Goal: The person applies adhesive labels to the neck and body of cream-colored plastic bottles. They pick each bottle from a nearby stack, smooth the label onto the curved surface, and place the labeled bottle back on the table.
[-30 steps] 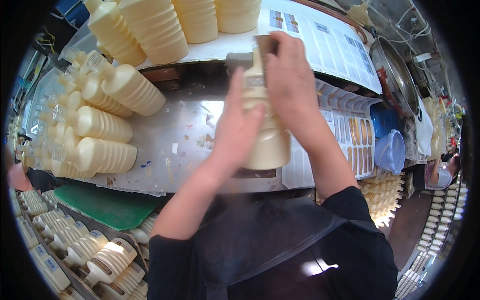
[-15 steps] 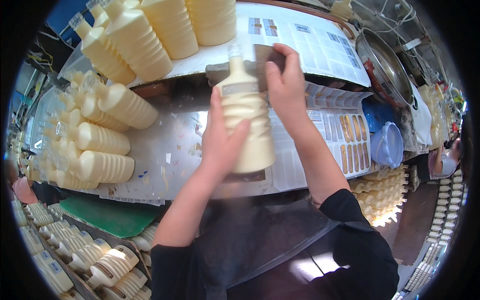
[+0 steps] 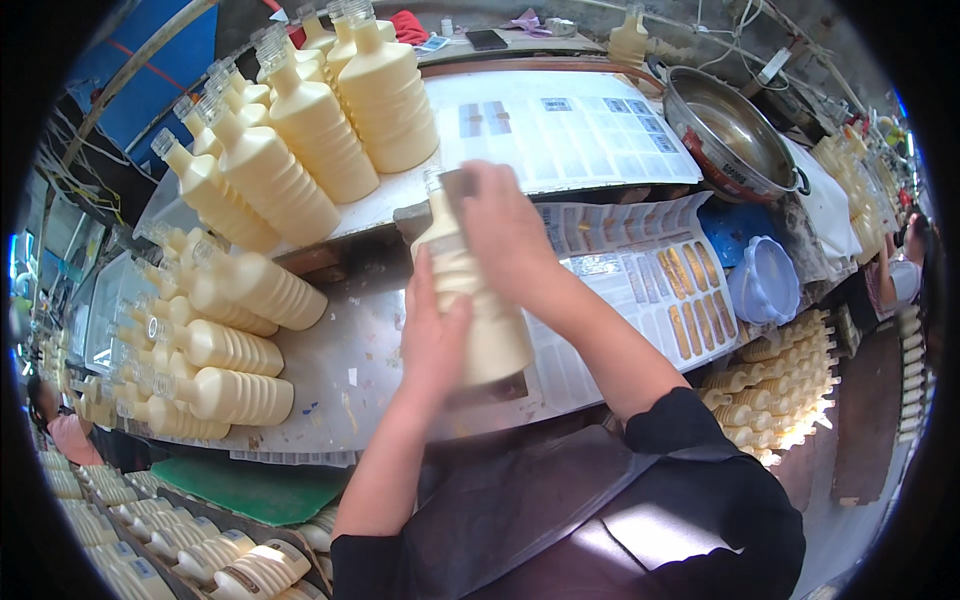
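Note:
A cream plastic bottle (image 3: 490, 345) with a ribbed body and clear neck stands tilted before me, its neck pointing away. My left hand (image 3: 437, 335) is closed around its left side, thumb across the front. On its other side, by the shoulder, is my right hand (image 3: 503, 225), blurred by motion and closed on a flat dark brown pad (image 3: 458, 188). The pad's edge is close to the bottle's neck; whether it touches I cannot tell. To the right lies a backing sheet of gold and silver labels (image 3: 655, 330).
Cream bottles stand upright (image 3: 390, 110) on the raised white shelf, and more lie stacked (image 3: 235, 395) at the left. Further label sheets (image 3: 590, 140) cover the shelf. A metal pan (image 3: 735, 130) and a light blue basin (image 3: 768, 285) sit at the right. Crated bottles fill the lower left.
My right hand has come down and closer to the bottle with the brown pad. The view has shifted, showing more of the shelf's far side. My left hand keeps its hold.

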{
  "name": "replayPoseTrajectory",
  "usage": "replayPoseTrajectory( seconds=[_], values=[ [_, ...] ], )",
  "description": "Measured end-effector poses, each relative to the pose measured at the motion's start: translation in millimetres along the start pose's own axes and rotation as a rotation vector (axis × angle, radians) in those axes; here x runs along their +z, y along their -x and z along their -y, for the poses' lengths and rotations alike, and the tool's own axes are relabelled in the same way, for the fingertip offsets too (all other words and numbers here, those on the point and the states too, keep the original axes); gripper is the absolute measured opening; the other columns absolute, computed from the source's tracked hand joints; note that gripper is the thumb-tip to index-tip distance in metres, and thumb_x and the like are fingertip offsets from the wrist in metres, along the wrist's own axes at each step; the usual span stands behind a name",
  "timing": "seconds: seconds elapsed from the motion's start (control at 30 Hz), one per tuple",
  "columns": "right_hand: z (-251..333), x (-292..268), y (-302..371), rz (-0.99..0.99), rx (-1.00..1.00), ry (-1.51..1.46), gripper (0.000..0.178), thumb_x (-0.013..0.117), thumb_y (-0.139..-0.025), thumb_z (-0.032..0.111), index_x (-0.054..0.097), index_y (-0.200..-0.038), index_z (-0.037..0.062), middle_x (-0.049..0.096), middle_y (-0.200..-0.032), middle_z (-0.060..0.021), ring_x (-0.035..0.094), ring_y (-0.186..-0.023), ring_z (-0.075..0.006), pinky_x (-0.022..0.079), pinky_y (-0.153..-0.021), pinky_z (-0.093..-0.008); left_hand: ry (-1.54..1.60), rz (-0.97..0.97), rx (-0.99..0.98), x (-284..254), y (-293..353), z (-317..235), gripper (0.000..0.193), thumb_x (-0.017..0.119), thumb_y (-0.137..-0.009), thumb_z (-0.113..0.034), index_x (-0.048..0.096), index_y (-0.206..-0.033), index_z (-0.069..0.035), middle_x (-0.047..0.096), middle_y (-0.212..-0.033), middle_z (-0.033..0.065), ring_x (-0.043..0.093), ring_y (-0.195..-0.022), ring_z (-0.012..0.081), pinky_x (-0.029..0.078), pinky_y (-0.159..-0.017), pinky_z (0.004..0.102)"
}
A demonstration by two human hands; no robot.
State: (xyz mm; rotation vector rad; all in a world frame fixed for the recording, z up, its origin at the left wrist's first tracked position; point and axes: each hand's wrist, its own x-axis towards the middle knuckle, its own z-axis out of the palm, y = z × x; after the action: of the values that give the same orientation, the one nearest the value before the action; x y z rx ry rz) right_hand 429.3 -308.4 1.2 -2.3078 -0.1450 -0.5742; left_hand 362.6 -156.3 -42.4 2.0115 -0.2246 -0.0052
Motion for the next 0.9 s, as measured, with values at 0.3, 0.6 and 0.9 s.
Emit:
replayPoseTrajectory(
  seconds=[0.3, 0.6, 0.9],
  values=[
    [-72, -14, 2, -0.112, 0.093, -0.37, 0.039, 0.062, -0.097, 0.009, 0.056, -0.135, 0.0024, 0.067, -0.116, -0.0138, 0.065, -0.109, -0.023, 0.051, -0.096, -0.0344, 0.437, -0.023, -0.052, 4, 8, 9, 0.087, 0.062, -0.094, -0.02, 0.014, -0.162, 0.003, 0.038, -0.158, 0.0244, 0.045, -0.14, 0.0314, 0.036, -0.117, 0.0392],
    [-136, -74, -111, 0.046, 0.338, 0.296, 0.034, 0.063, -0.086, 0.025, 0.076, -0.11, 0.0043, 0.075, -0.105, -0.0175, 0.071, -0.099, -0.0284, 0.056, -0.082, -0.0385, 0.419, -0.057, -0.126, 10, 33, 10, 0.091, 0.066, -0.085, -0.01, 0.018, -0.161, 0.001, 0.042, -0.151, 0.0239, 0.046, -0.138, 0.0321, 0.038, -0.117, 0.0421],
    [-164, -69, -146, 0.474, 0.231, 0.783, 0.032, 0.053, -0.093, 0.012, 0.074, -0.116, 0.006, 0.07, -0.121, -0.0165, 0.069, -0.108, -0.0344, 0.056, -0.089, -0.0466, 0.396, -0.081, -0.075, 13, 35, 25, 0.092, 0.068, -0.082, -0.007, 0.021, -0.16, 0.001, 0.039, -0.153, 0.0227, 0.043, -0.14, 0.0325, 0.034, -0.119, 0.0428]
  ],
)
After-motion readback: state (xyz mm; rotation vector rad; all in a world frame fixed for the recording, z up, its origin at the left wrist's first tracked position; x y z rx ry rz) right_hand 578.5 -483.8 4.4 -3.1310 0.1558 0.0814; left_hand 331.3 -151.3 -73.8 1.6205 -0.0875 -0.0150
